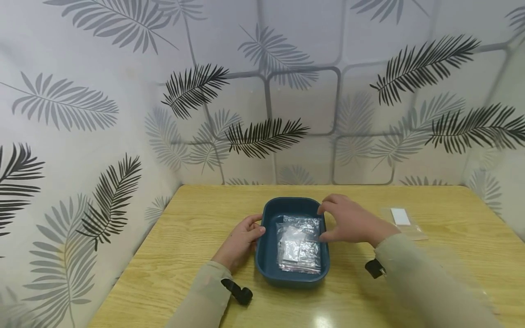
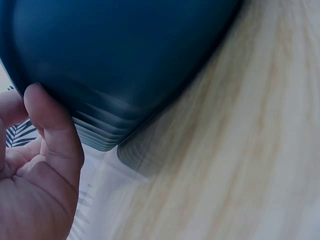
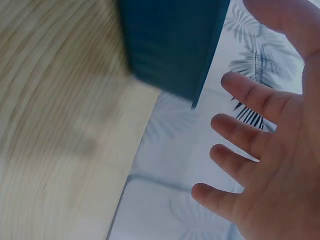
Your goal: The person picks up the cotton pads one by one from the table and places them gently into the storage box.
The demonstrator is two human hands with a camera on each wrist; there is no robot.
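A dark blue plastic bin with rounded corners stands on the wooden table. Inside it lie several clear zip bags, some with white pieces in them. At the bin's left side, my left hand pinches the rim between thumb and fingers; the left wrist view shows the thumb against the bin's edge. Beside the right rim is my right hand, thumb and fingers spread. In the right wrist view those fingers are extended, with nothing held and a gap between them and the bin wall.
To the right on the table, behind the right forearm, lies a clear bag with a white card. A leaf-patterned curtain hangs along the table's far edge and left side. Each wrist carries a black strap mount.
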